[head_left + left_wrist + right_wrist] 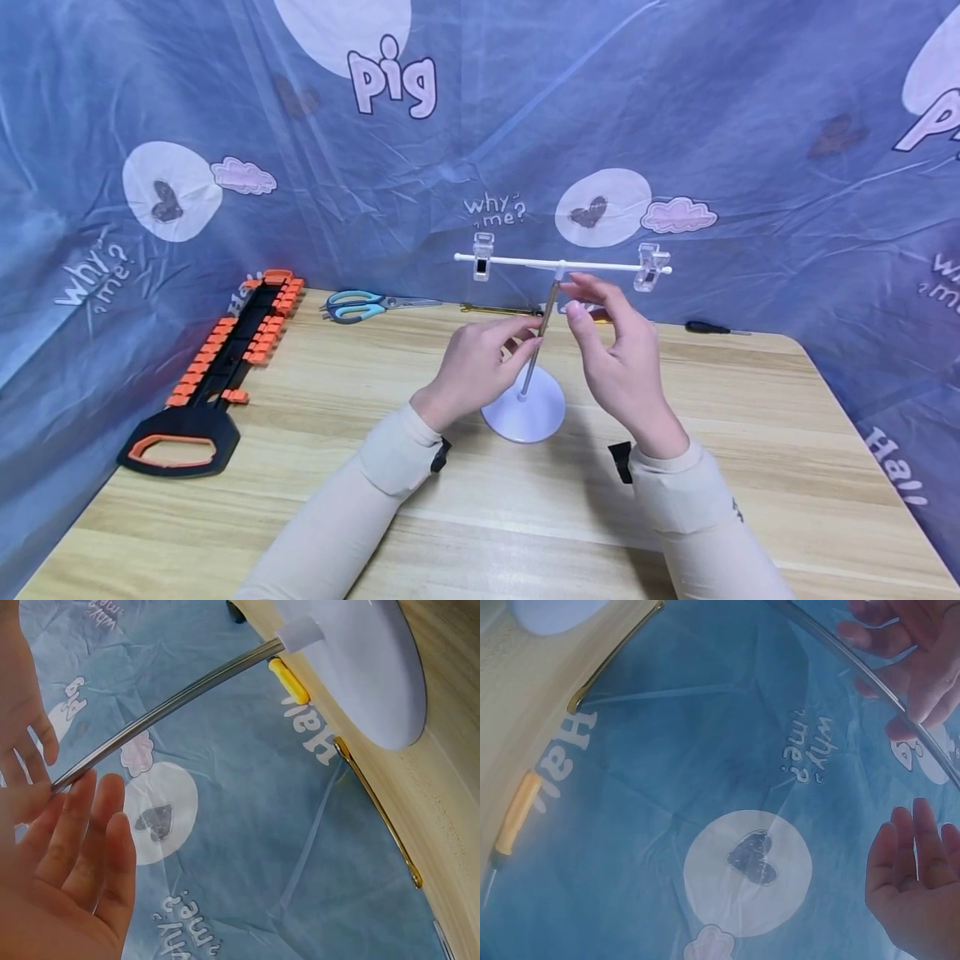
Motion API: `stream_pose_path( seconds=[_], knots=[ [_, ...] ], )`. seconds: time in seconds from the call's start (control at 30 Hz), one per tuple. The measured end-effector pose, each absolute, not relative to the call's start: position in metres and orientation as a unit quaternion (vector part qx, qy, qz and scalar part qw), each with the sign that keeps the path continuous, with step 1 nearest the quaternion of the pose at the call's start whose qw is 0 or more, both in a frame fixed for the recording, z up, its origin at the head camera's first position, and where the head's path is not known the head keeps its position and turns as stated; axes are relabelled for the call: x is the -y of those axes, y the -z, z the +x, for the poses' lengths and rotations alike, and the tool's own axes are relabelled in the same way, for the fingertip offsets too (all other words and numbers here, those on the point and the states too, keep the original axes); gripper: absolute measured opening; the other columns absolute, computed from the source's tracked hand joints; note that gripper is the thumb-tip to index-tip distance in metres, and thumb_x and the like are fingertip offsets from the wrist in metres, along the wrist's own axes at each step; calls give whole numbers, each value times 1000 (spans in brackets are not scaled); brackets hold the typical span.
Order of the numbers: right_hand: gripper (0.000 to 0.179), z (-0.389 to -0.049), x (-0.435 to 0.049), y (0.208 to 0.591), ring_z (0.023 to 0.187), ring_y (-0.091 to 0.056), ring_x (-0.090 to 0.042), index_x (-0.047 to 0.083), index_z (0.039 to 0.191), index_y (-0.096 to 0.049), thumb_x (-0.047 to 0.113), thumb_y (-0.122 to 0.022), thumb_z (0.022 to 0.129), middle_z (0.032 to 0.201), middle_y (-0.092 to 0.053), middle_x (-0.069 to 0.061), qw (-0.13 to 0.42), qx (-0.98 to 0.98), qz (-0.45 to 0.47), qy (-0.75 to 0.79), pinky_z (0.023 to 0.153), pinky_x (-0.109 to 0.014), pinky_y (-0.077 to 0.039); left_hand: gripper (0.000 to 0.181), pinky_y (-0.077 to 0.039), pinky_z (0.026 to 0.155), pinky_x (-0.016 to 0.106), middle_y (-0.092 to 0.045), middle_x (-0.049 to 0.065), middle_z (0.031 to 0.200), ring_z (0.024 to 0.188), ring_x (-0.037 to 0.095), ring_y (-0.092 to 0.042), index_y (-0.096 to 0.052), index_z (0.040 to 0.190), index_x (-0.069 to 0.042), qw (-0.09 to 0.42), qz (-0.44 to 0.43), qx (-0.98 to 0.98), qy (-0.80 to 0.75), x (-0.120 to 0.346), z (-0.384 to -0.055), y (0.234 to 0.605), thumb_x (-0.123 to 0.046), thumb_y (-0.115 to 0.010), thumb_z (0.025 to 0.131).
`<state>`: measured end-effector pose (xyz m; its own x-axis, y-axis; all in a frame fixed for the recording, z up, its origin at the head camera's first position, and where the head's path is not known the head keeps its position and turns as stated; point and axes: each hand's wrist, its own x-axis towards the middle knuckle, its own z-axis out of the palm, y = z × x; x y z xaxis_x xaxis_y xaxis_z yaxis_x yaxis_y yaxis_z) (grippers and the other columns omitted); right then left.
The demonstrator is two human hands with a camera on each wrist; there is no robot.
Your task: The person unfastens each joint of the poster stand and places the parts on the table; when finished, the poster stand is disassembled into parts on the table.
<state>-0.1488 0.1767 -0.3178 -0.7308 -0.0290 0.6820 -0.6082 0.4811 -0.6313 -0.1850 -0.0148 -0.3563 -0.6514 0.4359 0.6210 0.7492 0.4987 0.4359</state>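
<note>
A stand with a round white base (536, 423) rises from the wooden table. Its slim metal pole (531, 367) carries a white crossbar (517, 262), with a clear clip (483, 257) near the left end and another clear clip (649, 268) near the right. My left hand (476, 362) pinches the pole between thumb and fingers, partway up; the left wrist view shows this pole (165, 705) running from the fingers to the base. Beside the top of the pole is my right hand (622, 358), its fingers loosely bent. In the right wrist view, that hand (915, 885) holds nothing.
At the left lies a black-and-orange rack (228, 358) with a handle. Along the back edge are blue-handled scissors (356, 307), a golden wrench (379, 810), a yellow-handled screwdriver (517, 814) and a black-handled screwdriver (708, 327). A printed blue cloth (465, 150) hangs behind the table.
</note>
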Motion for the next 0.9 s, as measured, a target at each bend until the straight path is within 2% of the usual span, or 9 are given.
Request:
stream_pose_path(
  seconds=[0.23,0.4,0.57,0.77,0.9],
  knots=[
    [33,-147,-175,316,116,-65,-6,3,138,-66,7,-63,105,125,-76,-14,314,798,201,-473,96,-23,-48,19,-56,70,23,-82,-2,97,79,10,-75,-78,118,-11,211,-368,829,364,14,-184,355,-19,-71,102],
    [29,-144,-173,314,114,-65,-4,0,133,-67,7,-61,106,124,-76,-14,316,795,207,-474,97,-21,-48,16,-54,69,19,-81,-3,98,81,10,-75,-78,114,-11,193,-379,825,372,13,-182,354,-18,-70,103],
    [23,-142,-169,314,113,-65,-1,-3,126,-67,7,-57,108,125,-77,-14,309,795,215,-476,99,-21,-47,14,-55,67,19,-82,-2,99,79,10,-76,-80,111,-11,174,-392,818,383,14,-182,353,-16,-70,101],
    [23,-139,-168,314,117,-64,-4,-3,124,-69,7,-54,110,127,-77,-13,302,790,217,-487,102,-23,-46,14,-57,68,20,-82,-2,100,79,9,-74,-81,110,-11,149,-413,806,397,15,-181,352,-13,-71,100],
    [25,-137,-167,313,123,-66,-9,-6,122,-68,6,-50,111,124,-77,-18,292,769,227,-521,106,-23,-47,15,-56,69,19,-81,-3,94,77,6,-72,-83,108,-11,165,-434,796,388,15,-181,352,-14,-71,100]
  ],
)
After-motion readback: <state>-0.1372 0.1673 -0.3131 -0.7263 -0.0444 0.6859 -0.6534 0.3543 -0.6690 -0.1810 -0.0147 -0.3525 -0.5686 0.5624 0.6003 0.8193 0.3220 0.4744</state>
